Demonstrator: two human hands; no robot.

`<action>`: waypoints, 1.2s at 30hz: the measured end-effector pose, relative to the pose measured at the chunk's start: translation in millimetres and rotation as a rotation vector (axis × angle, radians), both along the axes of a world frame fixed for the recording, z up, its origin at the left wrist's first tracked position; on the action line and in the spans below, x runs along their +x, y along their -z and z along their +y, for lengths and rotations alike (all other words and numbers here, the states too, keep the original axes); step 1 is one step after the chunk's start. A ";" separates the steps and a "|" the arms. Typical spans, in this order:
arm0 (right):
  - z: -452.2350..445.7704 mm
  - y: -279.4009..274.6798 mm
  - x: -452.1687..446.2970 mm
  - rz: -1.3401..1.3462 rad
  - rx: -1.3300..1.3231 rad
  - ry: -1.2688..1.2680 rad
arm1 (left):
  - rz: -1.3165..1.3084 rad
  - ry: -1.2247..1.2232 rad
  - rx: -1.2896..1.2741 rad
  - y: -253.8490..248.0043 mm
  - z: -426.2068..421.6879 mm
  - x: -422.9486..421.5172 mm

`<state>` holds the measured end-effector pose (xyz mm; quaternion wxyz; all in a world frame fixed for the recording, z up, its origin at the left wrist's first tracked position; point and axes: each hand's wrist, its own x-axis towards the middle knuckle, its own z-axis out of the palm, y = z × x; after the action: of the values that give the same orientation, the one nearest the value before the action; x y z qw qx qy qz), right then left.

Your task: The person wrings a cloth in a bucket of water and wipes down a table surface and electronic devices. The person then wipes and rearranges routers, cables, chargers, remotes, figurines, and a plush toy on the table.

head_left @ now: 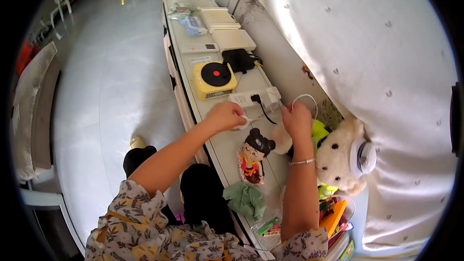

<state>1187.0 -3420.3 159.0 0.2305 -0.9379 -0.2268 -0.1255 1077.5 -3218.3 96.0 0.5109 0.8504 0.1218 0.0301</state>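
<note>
My left hand (224, 117) is closed, its fingers pinching a small white piece (243, 123) that looks like the end of a white cable. Further right, my right hand (297, 117) is closed around the white cable (309, 97), which loops up above the knuckles. Just beyond both hands lies a white power strip (253, 97) with a black plug (256, 98) in it. A figurine with black hair buns (252, 157) lies on the cabinet top (224, 157), nearer to me than the hands.
A yellow record-player-shaped device (214, 80) and a black box (239, 60) stand farther along the cabinet. White boxes (233, 40) are beyond them. To the right is a plush bear (338, 157) by a white curtain (401, 116). A green cloth (244, 201) lies near me.
</note>
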 end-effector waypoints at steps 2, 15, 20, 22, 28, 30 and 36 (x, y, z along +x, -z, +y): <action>-5.7 -11.8 -7.6 0.034 0.030 0.000 | -0.008 0.012 0.014 -3.9 9.0 -16.7; 1.8 -3.8 -31.0 0.047 -0.274 0.012 | -0.426 -0.199 0.576 -28.2 -23.6 -42.0; 10.3 23.9 -15.3 0.029 -0.472 -0.041 | -0.381 -0.164 0.707 -15.5 -27.8 -51.6; 12.0 25.0 -12.7 0.023 -0.425 -0.006 | -0.285 -0.139 0.720 -10.6 -26.3 -53.6; -6.9 21.4 -10.1 0.062 -0.211 0.070 | -0.258 -0.072 0.752 -7.4 -9.7 -65.1; -10.5 26.8 -6.7 0.115 -0.162 0.079 | -0.280 -0.074 0.706 -13.3 -2.0 -75.5; -1.5 -3.3 -18.2 0.178 0.087 0.166 | -0.365 -0.163 -0.300 -87.0 3.1 -132.1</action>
<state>1168.8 -3421.8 162.3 0.2787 -0.9501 -0.1212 -0.0702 945.5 -3215.2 183.0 0.6409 0.7329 0.0986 0.2060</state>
